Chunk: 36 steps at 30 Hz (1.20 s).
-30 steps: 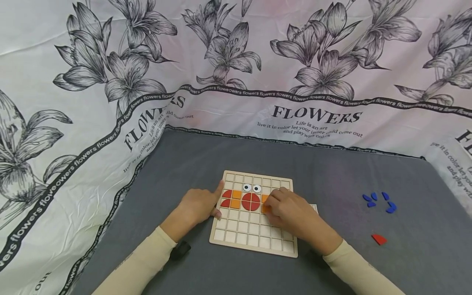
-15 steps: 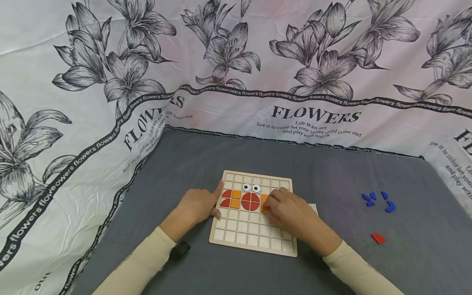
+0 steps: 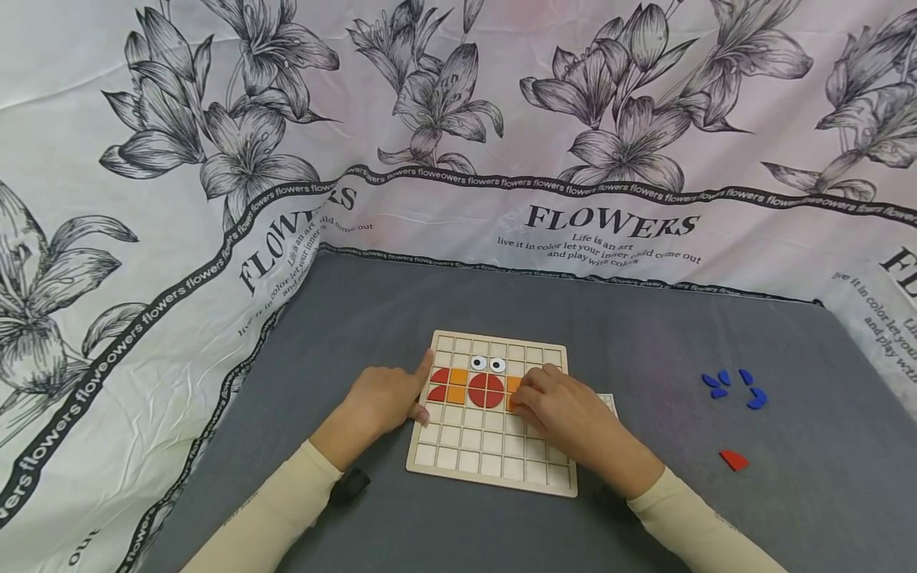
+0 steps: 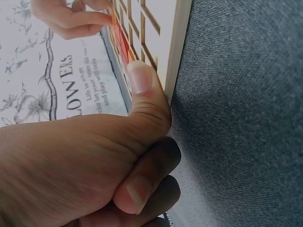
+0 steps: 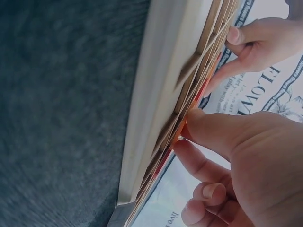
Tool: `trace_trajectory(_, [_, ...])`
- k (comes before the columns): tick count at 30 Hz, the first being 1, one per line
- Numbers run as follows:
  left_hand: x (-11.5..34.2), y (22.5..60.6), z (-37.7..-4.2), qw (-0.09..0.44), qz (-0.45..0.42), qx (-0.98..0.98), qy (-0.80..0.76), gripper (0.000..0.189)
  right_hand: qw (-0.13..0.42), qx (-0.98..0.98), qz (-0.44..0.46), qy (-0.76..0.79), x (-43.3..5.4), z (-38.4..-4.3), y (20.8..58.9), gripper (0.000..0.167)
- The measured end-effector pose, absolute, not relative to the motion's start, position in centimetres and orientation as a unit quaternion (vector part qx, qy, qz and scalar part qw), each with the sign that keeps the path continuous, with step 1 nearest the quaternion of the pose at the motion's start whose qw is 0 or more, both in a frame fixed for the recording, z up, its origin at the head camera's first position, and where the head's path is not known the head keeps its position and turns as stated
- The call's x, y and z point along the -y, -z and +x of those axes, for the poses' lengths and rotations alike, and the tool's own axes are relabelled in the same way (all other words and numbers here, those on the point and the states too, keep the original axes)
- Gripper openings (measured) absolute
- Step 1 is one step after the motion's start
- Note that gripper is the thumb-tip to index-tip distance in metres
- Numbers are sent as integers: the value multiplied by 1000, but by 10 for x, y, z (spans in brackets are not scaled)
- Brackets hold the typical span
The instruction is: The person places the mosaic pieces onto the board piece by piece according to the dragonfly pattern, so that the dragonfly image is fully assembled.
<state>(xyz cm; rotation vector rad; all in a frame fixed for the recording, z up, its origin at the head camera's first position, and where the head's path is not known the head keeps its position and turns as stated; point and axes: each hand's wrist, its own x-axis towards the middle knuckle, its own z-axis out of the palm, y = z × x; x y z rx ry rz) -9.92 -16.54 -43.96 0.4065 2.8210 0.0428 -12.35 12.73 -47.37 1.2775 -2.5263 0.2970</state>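
A square wooden grid board lies on the grey cloth, bearing red quarter-round tiles joined into a circle, orange square tiles and two googly-eye tiles. At its left edge rests my left hand, index finger stretched along the side. The left thumb presses the board's rim, with other fingers curled below in the left wrist view. On the board's right half, my right hand pinches an orange tile between thumb and index finger. Its fingers hide several cells.
Several blue pieces and one red quarter-round piece lie to the right. A pale flat item pokes out beyond the right hand. Near the left sleeve sits a black object. Flower-printed fabric walls in the back and left.
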Motion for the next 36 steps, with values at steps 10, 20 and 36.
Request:
trace_trajectory(10, [166,441,-99,147,140,-979,-17,100,150,875,448,-106,-127,-123,476,12])
trace_trajectory(20, [168,443,-101,147,148,-978,-10,100,160,875,446,-103,-127,-120,473,13])
trace_trajectory(36, [169,446,-102,149,149,-977,-8,101,176,888,408,-116,-184,-102,445,21])
